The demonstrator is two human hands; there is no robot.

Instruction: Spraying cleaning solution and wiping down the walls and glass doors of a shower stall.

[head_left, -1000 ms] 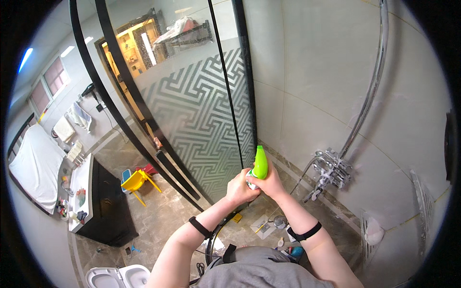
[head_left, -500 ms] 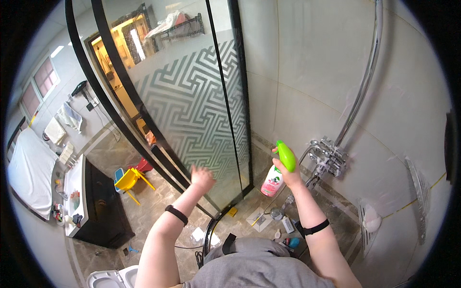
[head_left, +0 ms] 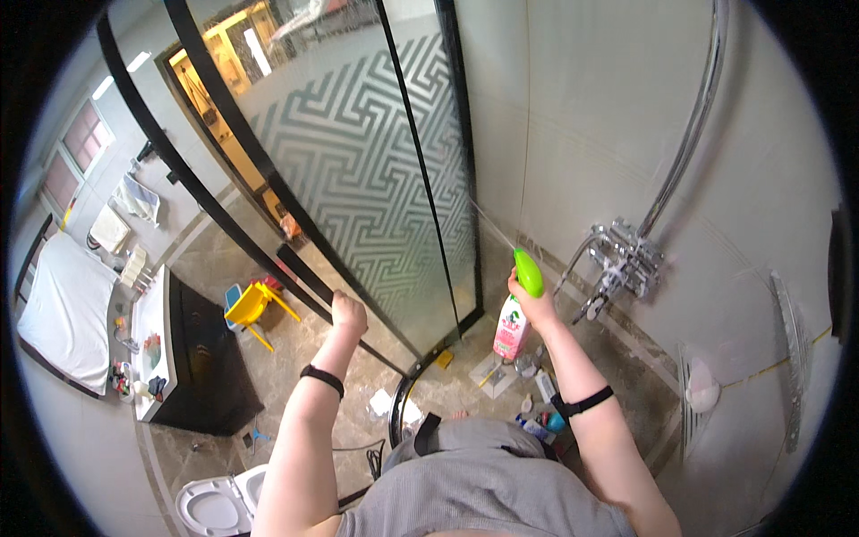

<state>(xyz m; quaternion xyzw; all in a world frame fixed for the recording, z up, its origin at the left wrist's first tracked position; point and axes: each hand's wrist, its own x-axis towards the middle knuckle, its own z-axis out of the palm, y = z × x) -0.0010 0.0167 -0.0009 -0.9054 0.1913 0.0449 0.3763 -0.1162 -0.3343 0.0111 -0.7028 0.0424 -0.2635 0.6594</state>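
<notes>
Trigger spray bottle (head_left: 511,333), right hand (head_left: 537,307) clasping it, now squirts toward the patterned shower glass (head_left: 358,179); left hand (head_left: 349,315) newly grips the door handle (head_left: 304,271).

A grey ribbed shirt (head_left: 488,492) it was, with 2 black bands (head_left: 586,403), 1 round each bare forearm (head_left: 304,430), and a black strap (head_left: 429,432)!

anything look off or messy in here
Yes: the chrome shower mixer carries whitish patches, perhaps foam, unlike the cleaner-looking pipe above it. Several small items also lie loose on the shower floor. The trigger spray bottle looks normal.
</notes>
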